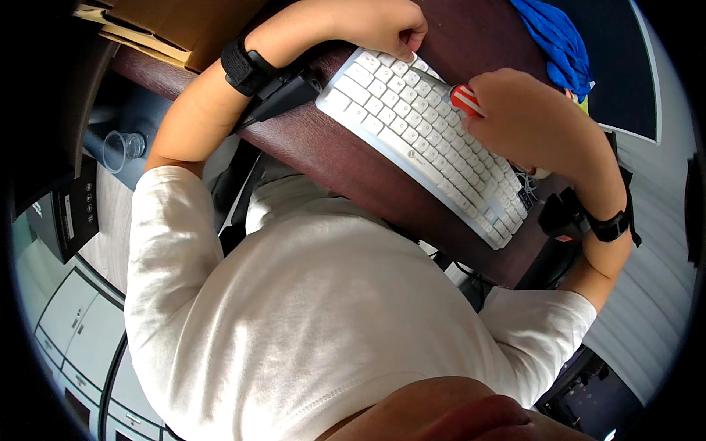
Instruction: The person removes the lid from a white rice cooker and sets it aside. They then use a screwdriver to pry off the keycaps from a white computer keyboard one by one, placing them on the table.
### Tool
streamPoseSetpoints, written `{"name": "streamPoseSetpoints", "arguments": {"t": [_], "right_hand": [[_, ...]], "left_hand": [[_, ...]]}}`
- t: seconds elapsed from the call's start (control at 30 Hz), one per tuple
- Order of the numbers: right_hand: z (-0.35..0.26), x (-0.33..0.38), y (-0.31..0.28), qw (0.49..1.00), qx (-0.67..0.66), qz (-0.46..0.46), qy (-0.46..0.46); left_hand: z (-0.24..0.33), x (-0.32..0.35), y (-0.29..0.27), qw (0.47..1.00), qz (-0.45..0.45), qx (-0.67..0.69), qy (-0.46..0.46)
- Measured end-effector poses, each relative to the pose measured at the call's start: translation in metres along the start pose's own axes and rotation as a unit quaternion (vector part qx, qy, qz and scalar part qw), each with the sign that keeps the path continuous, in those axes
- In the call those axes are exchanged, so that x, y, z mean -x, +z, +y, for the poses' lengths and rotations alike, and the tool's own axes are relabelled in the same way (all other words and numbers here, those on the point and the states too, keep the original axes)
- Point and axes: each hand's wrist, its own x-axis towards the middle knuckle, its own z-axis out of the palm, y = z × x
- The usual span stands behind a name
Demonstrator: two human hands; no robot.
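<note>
A white keyboard point(419, 128) lies slantwise on the dark red-brown table. My left hand point(379, 28) is at its far left corner, with the fingers curled and their tips against the keyboard's edge. Over the far rows of keys, my right hand point(515, 121) grips a screwdriver point(466, 101) by its red and white handle. The thin shaft slants left across the keys towards my left fingertips. Whether its tip touches a key or goes under one, I cannot tell. Black straps with black devices sit on both wrists.
A blue cloth point(555, 44) lies at the table's far right. Pale cables point(529, 180) bunch by the keyboard's right end. At the upper left are a cardboard box point(162, 29) and, lower, a clear plastic cup point(123, 151). The table's front edge point(309, 151) runs close to my body.
</note>
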Motion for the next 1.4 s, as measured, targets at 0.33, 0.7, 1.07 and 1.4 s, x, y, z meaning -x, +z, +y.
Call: {"name": "streamPoseSetpoints", "arguments": {"t": [0.33,0.7,1.07,1.4], "right_hand": [[0.006,-0.009,0.016,0.965,-0.262,-0.014,-0.016],[0.005,-0.012,0.106,0.895,-0.427,0.128,0.014],[0.021,-0.005,0.136,0.844,-0.493,0.211,-0.023],[0.076,0.034,0.177,0.756,-0.608,0.243,0.009]], "left_hand": [[-0.006,-0.004,0.002,1.000,-0.018,-0.008,0.010],[-0.003,-0.005,0.003,1.000,-0.003,-0.008,0.027],[0.001,-0.009,-0.005,0.999,-0.003,0.033,0.009],[0.024,-0.095,-0.037,0.979,0.070,-0.185,0.054]]}}
